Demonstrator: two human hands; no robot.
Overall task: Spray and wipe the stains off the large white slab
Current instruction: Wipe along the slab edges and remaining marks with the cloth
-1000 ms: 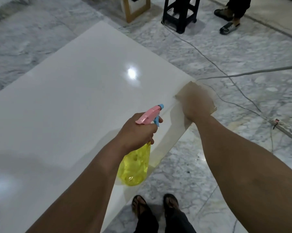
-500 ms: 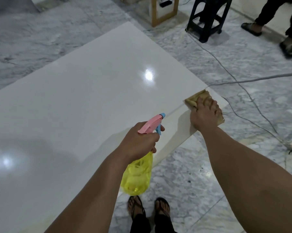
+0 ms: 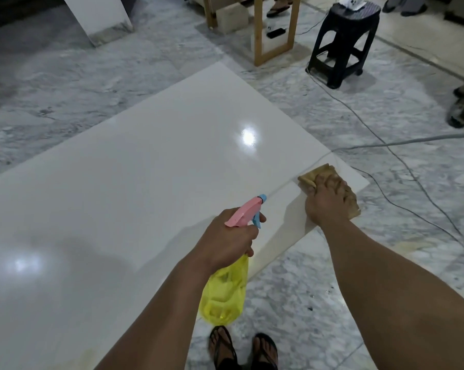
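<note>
Gripping the yellow plastic spray bottle [image 3: 224, 292] in our left hand [image 3: 229, 240], we pressed our flat right hand [image 3: 325, 202] on the tan folded cloth [image 3: 316, 174] at the large glossy white slab [image 3: 132, 188]'s corner.

Grey-veined marble floor [image 3: 92, 84]. Black plastic stool [image 3: 342, 41] at upper right, a small white object on its seat. Wooden frame [image 3: 276, 30] left of the stool, a pale block [image 3: 230, 14] beside it. White cables [image 3: 385, 145] cross the floor at right. Leaning white panel [image 3: 102, 17] at upper left. Wearer's sandalled feet [image 3: 242, 348] at bottom; another person's shoe [image 3: 461, 112] at right edge.
</note>
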